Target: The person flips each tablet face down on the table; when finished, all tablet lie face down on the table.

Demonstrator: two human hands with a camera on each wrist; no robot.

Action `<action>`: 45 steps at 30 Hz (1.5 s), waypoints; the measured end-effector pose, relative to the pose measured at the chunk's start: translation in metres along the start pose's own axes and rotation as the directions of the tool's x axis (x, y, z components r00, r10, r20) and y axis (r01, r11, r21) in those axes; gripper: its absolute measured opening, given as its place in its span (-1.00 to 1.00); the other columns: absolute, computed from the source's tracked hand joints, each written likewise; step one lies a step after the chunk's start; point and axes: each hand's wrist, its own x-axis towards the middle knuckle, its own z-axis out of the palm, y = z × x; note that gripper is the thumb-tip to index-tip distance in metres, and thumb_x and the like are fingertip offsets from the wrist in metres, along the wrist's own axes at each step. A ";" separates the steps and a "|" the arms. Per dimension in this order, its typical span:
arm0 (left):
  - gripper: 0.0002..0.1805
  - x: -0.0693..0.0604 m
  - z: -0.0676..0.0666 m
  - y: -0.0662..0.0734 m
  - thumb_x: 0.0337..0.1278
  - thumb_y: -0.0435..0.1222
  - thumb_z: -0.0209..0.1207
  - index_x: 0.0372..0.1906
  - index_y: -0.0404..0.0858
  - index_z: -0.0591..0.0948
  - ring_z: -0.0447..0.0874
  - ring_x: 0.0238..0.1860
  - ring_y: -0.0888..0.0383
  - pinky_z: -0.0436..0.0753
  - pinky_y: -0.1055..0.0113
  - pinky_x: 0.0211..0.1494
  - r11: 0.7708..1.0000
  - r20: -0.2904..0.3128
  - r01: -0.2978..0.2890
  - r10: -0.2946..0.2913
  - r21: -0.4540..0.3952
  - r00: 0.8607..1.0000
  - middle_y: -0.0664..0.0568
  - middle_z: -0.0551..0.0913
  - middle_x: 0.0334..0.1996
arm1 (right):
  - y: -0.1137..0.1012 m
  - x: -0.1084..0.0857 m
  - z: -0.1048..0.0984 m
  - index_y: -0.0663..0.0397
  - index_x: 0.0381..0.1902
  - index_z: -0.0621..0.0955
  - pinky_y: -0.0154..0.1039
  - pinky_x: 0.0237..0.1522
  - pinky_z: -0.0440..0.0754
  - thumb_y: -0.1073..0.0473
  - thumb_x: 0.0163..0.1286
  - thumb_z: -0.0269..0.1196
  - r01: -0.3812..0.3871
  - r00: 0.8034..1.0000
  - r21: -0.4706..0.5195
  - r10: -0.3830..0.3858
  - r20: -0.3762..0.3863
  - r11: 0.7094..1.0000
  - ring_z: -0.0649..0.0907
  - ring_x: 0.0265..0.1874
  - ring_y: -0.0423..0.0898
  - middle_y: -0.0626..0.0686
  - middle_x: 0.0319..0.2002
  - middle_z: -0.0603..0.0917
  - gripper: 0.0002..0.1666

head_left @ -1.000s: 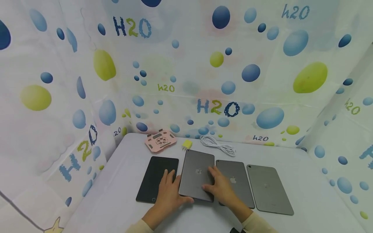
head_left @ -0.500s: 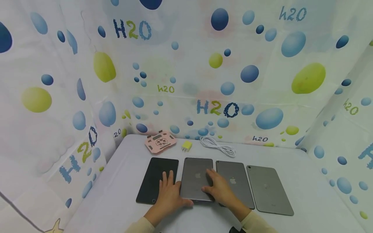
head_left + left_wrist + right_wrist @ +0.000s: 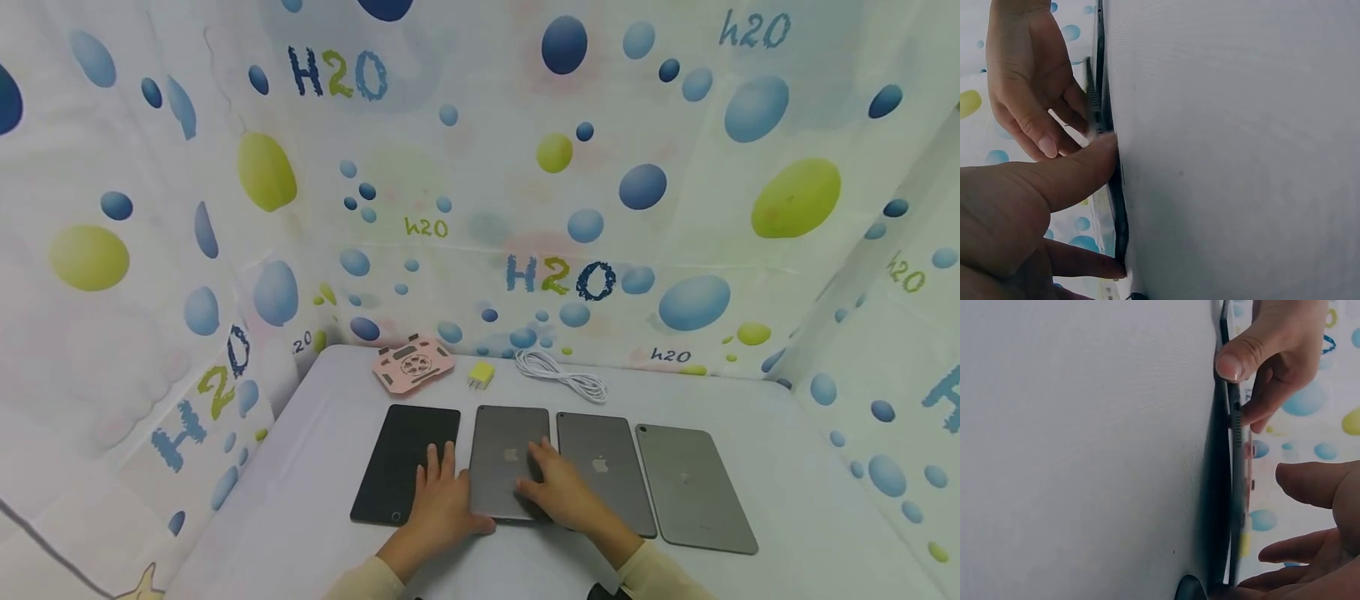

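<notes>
A grey tablet (image 3: 495,483) lies back side up between my hands. My left hand (image 3: 442,508) has its fingers spread over the right edge of a black tablet (image 3: 386,467), with its thumb at the grey tablet's lower left corner. On the grey tablet's right side rests my right hand (image 3: 564,492), fingers slightly bent. The right wrist view shows the tablet's thin edge (image 3: 1237,469), the left thumb against its near corner. The left wrist view has my left hand (image 3: 1004,206) touching that edge. Whether the tablet lies fully flat, I cannot tell.
To the right lie another grey tablet (image 3: 611,446) and a paler grey one (image 3: 693,492). Behind are a pink stand-like object (image 3: 412,364), a yellow plug adapter (image 3: 481,374) and a coiled white cable (image 3: 562,375). A patterned curtain (image 3: 480,183) surrounds the table.
The grey tablet, earlier tilted with its far edge higher, has come down and shifted slightly right, level with its neighbours. Both hands have stayed at its sides.
</notes>
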 end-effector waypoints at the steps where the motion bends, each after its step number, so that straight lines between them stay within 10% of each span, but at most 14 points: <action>1: -0.02 0.000 0.000 0.000 -0.26 0.12 0.58 0.17 -0.53 0.59 -0.16 0.54 -0.52 0.05 -0.46 0.45 1.000 0.001 -0.007 0.007 0.010 1.000 -0.51 0.09 0.52 | 0.000 0.000 0.000 0.53 0.39 0.36 0.35 0.41 0.23 0.11 0.36 0.35 0.005 1.000 0.007 -0.005 -0.004 1.000 0.29 0.43 0.48 0.57 0.43 0.25 -0.18; 19: -0.06 -0.012 -0.008 -0.004 -0.18 0.06 0.56 0.29 -0.42 0.55 0.00 0.49 -0.56 0.17 -0.40 0.44 0.999 -0.003 -0.024 0.024 -0.045 1.000 -0.54 0.23 0.44 | 0.000 -0.006 -0.001 0.46 0.44 0.33 0.34 0.42 0.23 0.10 0.42 0.29 0.018 1.000 0.018 -0.018 0.017 1.000 0.30 0.44 0.44 0.52 0.44 0.27 -0.20; 31: -0.04 -0.028 -0.051 -0.044 -0.09 0.06 0.53 0.41 -0.32 0.47 -0.04 0.49 -0.58 0.23 -0.52 0.31 0.986 -0.067 0.134 -0.141 -0.098 0.988 -0.55 0.20 0.46 | -0.024 0.000 0.006 0.20 0.51 0.32 0.30 0.44 0.25 -0.03 0.47 0.23 0.061 0.996 0.148 -0.069 0.049 0.987 0.30 0.49 0.30 0.32 0.50 0.30 -0.21; 45: -0.06 -0.035 -0.067 -0.072 -0.01 -0.07 0.50 0.45 -0.37 0.40 0.16 0.41 -0.61 0.37 -0.49 0.24 0.968 -0.055 0.209 -0.218 -0.139 0.974 -0.63 0.21 0.40 | -0.058 0.017 0.049 -0.03 0.53 0.33 0.35 0.27 0.45 0.04 0.39 0.31 -0.057 0.995 0.515 0.009 0.096 0.855 0.36 0.43 0.34 0.25 0.50 0.30 -0.20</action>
